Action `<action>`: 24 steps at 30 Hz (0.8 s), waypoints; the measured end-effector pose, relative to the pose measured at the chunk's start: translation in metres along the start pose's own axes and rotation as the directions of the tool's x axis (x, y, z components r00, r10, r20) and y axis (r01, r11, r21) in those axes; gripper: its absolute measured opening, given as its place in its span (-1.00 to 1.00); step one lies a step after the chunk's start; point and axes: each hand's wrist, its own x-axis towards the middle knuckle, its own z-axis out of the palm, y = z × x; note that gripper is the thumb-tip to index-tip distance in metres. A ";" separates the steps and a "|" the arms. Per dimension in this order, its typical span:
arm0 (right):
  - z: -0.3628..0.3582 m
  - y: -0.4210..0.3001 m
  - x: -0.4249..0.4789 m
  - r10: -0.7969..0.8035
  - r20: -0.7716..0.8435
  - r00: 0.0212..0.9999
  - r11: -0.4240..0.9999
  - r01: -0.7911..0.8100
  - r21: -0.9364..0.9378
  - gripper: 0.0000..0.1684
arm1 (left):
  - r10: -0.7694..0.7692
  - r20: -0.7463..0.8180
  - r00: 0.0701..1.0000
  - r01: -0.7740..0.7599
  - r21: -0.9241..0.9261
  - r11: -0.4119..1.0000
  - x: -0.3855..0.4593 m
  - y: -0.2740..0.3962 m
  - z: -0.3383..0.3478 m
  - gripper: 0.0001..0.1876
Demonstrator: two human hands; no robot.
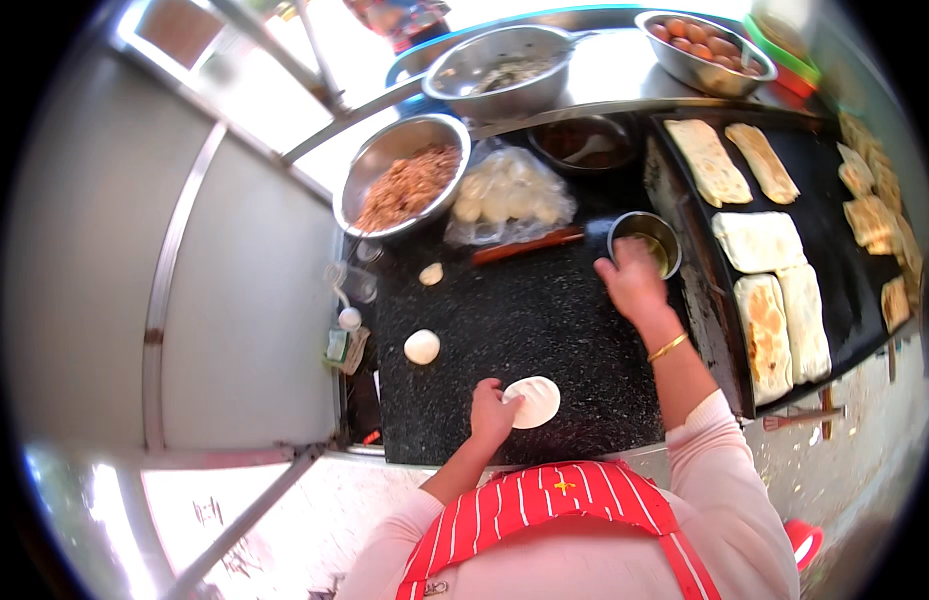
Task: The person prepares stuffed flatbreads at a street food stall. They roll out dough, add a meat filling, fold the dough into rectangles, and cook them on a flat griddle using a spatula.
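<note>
A flattened white dough disc [538,403] lies on the black speckled stone worktop [472,315], close to its front edge. At the disc's left rim is my left hand [494,412], its thumb over the dough; whether the fingers pinch it is not clear. My right hand [637,285], blurred, reaches to a small metal bowl of yellowish oil [663,244]. Its fingertips are over or inside the bowl and hard to make out. A round dough ball [422,347] and a smaller dough piece [431,274] sit on the left of the worktop.
Behind are a red-brown rolling pin [528,246], bagged dough balls [513,191], a bowl of reddish filling [408,187] and a bowl of eggs [704,52]. On the right, a black griddle [832,225] carries several flatbreads [761,241]. A metal panel [247,300] borders the left.
</note>
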 end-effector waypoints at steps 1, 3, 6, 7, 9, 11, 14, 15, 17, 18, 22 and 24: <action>0.015 0.016 0.013 -0.041 -0.110 0.993 0.964 0.010 -0.266 -0.38 | -0.076 0.042 0.996 0.074 0.048 0.996 -0.004 -0.008 0.002 -0.53; -0.003 0.010 0.030 0.328 0.383 0.863 0.945 -0.301 -0.131 -0.18 | -0.034 0.152 0.988 0.022 0.077 0.997 -0.015 0.009 -0.006 -0.65; -0.006 0.032 0.042 0.295 0.357 0.886 0.954 -0.294 -0.058 -0.08 | -0.009 0.385 0.923 -0.020 0.072 0.997 -0.025 0.064 -0.038 -0.68; -0.006 0.040 0.039 0.306 0.379 0.873 0.951 -0.297 -0.084 -0.11 | 0.026 0.358 0.933 -0.047 0.050 0.998 -0.023 0.064 -0.041 -0.68; 0.003 0.053 0.028 0.372 0.399 0.838 0.928 -0.344 -0.142 -0.15 | 0.121 0.335 0.934 -0.131 0.009 0.991 -0.014 0.053 -0.050 -0.66; -0.013 0.018 0.013 0.331 0.226 0.916 0.943 -0.329 -0.048 -0.31 | 0.079 0.165 0.983 -0.069 -0.062 0.996 0.001 0.028 -0.064 -0.62; -0.017 -0.010 -0.017 0.035 -0.088 0.996 0.996 -0.028 0.083 -0.48 | 0.199 -0.219 0.955 -0.212 -0.040 0.976 0.052 -0.019 -0.093 -0.51; -0.020 -0.022 -0.033 -0.038 -0.110 0.993 0.986 0.056 0.157 -0.49 | 0.286 -0.355 0.890 -0.293 0.036 0.956 0.076 -0.041 -0.099 -0.49; 0.002 -0.033 -0.078 -0.276 -0.087 0.957 0.951 0.285 0.118 -0.42 | 0.264 -0.544 0.797 -0.185 0.196 0.963 0.122 -0.070 -0.103 -0.48; 0.013 -0.034 -0.098 -0.341 0.140 0.930 0.939 0.332 0.086 -0.38 | 0.274 -0.409 0.870 -0.204 0.207 0.957 0.141 -0.083 -0.104 -0.51; 0.051 -0.026 -0.163 -0.250 0.391 0.886 0.960 0.280 -0.020 -0.28 | 0.393 -0.020 0.919 -0.356 0.381 0.853 0.138 -0.050 -0.098 -0.79; 0.039 -0.050 -0.167 -0.082 0.560 0.825 0.992 0.121 -0.034 -0.23 | 0.520 0.092 0.849 -0.507 0.418 0.753 0.137 -0.042 -0.109 -0.82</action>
